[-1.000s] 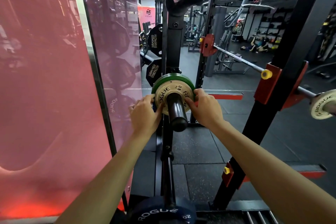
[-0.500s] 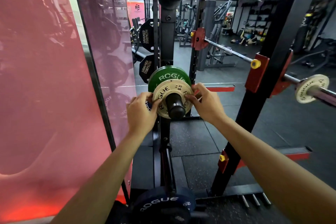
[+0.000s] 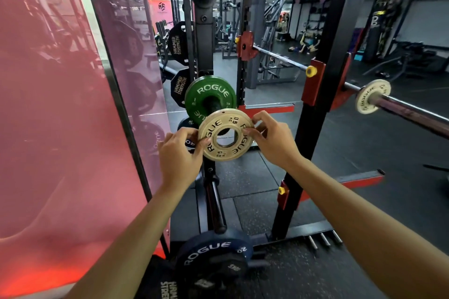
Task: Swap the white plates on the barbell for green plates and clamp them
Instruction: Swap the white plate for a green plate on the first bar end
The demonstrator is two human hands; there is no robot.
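A small white ROGUE plate (image 3: 213,128) is off its storage peg and held in the air at chest height. My left hand (image 3: 179,153) pinches its left rim and my right hand (image 3: 272,141) pinches its right rim. Behind it a green ROGUE plate (image 3: 210,93) sits on the rack's storage peg. At the right, the barbell (image 3: 410,109) rests in the rack and carries another white plate (image 3: 373,96) on its sleeve. I see no clamp.
A black rack upright (image 3: 318,104) with red hooks stands between me and the barbell. A blue ROGUE plate (image 3: 213,252) sits low on a peg by my feet. Black Hammer Strength plates (image 3: 178,46) hang behind the rack. A red-tinted glass wall (image 3: 60,104) is close on the left.
Both hands slid the white plate off the storage peg toward me; it now hangs free in front of the green plate, which stayed on the peg.
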